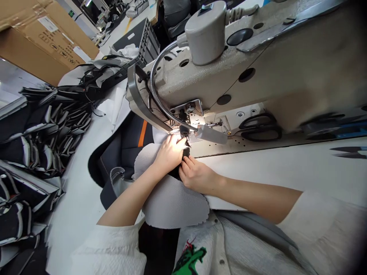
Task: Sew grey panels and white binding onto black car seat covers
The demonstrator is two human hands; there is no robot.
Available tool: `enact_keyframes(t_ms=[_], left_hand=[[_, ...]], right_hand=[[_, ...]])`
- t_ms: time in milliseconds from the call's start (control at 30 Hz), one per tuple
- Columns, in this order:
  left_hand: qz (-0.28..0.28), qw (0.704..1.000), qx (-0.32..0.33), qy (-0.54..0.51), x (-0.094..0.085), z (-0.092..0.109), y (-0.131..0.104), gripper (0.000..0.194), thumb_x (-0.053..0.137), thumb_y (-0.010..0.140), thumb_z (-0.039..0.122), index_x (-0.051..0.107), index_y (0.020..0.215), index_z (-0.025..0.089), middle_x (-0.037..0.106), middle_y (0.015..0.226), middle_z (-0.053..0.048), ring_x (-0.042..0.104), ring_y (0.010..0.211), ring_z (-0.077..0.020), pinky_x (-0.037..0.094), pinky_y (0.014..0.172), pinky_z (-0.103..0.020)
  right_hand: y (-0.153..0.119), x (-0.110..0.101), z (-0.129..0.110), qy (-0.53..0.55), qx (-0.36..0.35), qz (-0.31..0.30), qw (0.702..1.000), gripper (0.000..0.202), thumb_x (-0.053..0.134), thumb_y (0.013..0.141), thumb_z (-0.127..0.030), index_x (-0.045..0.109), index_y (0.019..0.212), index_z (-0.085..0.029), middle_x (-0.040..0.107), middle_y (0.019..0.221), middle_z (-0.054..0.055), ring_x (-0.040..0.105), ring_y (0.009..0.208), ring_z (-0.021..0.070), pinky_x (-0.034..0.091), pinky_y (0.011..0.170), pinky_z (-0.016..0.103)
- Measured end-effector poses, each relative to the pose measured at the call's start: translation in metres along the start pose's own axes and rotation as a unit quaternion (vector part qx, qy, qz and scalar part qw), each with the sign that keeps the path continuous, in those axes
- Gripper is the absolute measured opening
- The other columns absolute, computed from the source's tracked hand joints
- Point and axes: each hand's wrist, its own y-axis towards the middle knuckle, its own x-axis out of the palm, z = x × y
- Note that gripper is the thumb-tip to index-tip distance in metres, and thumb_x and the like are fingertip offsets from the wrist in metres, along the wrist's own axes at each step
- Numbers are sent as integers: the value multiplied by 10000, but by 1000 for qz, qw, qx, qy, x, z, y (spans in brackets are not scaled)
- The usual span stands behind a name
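My left hand point(169, 152) presses on a dark fabric cover close to the sewing machine's needle area, with its fingers bent and thumb toward the lit presser foot point(185, 131). Just below and to the right, my right hand point(199, 175) pinches a narrow black fabric strip point(186, 153) that runs toward the foot. The dark fabric cover point(129, 131) has an orange stripe point(142, 133) and spreads to the left on the table. Its light grey mesh backing point(174, 204) hangs under my wrists over the table edge. The needle and stitch line are hidden.
The sewing machine arm point(172, 82) carries a lamp on a flexible metal neck point(153, 76). Black-handled scissors point(260, 127) lie behind the machine bed. Stacks of dark padded pieces point(34, 133) line the left, with a cardboard box point(51, 38) and grey crate point(143, 42) beyond.
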Motion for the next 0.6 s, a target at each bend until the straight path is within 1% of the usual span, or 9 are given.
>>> enact_keyframes(t_ms=[100,233,467,533,600], left_hand=[[5,1000,-13,28,0,7,0,346,455,852,139,569,1178,148,553,1146,-148,516,1069,-270,469,888,-386],[15,999,-20,49,3,12,2,306,453,843,121,586,1118,134,587,1052,-133,554,989,-253,486,854,-372],[59,998,13,31,17,13,10,233,483,835,117,629,1016,113,629,902,-116,583,888,-233,497,828,-360],[53,998,13,23,16,14,11,211,489,831,116,638,981,111,634,902,-114,583,895,-232,495,829,-355],[35,999,17,16,7,13,9,191,484,846,137,642,951,123,635,927,-109,577,934,-235,486,854,-353]], right_hand=[[-3,-1,4,5,-17,2,1000,272,420,825,-50,653,944,24,647,927,272,634,904,347,493,764,474],[-11,-4,10,9,-29,7,1000,275,419,838,-53,655,958,25,646,973,268,635,937,324,506,799,440],[-16,-5,20,2,-25,17,1000,308,414,851,-62,631,1035,54,628,1045,271,611,1008,310,499,861,415],[-18,-5,24,7,-16,30,999,308,408,857,-58,630,1044,47,629,1058,256,604,1026,297,494,878,397],[-19,-6,28,19,-10,51,999,307,394,872,-58,631,1050,25,633,1068,229,596,1042,281,469,922,403]])
